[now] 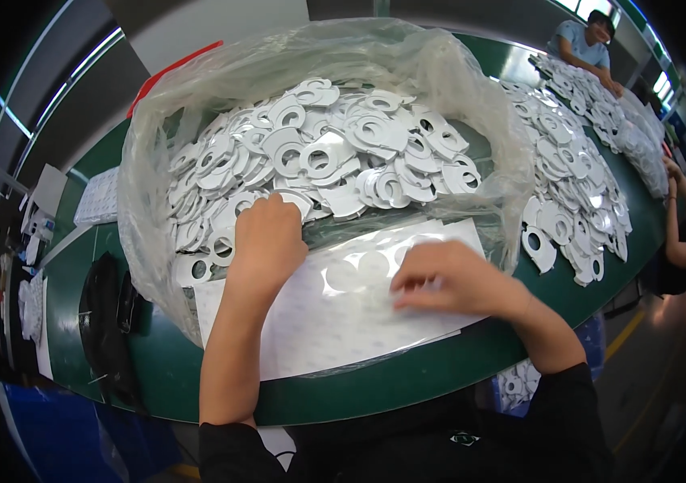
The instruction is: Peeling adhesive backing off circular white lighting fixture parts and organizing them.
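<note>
Green tabletop [359, 402] spans the workplace, curving at the rim of the view. Beyond both hands stands an open bag [146, 209] of translucent, wrinkled plastic film, its mouth spread wide. It contains a heap of flat parts [327, 157], pale grey-white and smooth, rounded in outline, each with a circular cut-out; they overlap at many angles.

Left hand [269, 241] is at the near edge of this heap, fingers curled downward; whether it grips a part cannot be told. Right hand [452, 278] is half curled and blurred above a white sheet [359, 342] bearing glossy round patches; its grip cannot be determined. Sheet lies between and beneath the hands, nearer the body than the heap.

To the right of the right hand, well apart, a second heap [572, 189] of like parts lies on the tabletop. Below the right forearm, a blue container [594, 342] holds more. Far beyond the right hand, a co-worker [583, 47] leans over further parts.
</note>
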The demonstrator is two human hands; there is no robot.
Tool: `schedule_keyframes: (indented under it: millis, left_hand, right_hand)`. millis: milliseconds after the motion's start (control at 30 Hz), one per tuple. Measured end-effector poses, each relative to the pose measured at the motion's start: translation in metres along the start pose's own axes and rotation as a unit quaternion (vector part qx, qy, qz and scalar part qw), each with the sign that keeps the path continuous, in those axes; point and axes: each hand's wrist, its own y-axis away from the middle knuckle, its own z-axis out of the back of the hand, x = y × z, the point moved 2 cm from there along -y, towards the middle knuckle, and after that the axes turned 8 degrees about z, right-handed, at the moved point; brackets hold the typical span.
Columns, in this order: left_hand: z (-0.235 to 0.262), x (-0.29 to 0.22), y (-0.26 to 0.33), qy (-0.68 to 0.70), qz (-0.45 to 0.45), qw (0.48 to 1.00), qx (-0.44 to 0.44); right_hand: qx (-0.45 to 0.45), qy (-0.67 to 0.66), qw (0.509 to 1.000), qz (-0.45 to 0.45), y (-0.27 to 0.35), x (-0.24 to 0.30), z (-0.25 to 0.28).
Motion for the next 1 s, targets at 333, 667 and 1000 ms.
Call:
schedule_keyframes:
  millis: [333,667,1000]
  left_hand:
    - [0.028,-0.024,0.000,0.388,-0.064,0.918,-0.047]
    - [-0.060,-0.091,0.015,0.928,-0.006,0.084,0.364]
    - [-0.063,-0.097,0.009,0.901,0.032,0.273,0.337]
  right_hand:
    - [0.104,0.111,0.988,-0.037,0.011,0.013,-0.023]
    - [0.118,0.090,0.989,-0.022,0.014,0.010,-0.024]
    - [0.167,0.104,0.979,0.047,0.020,0.032,-0.012]
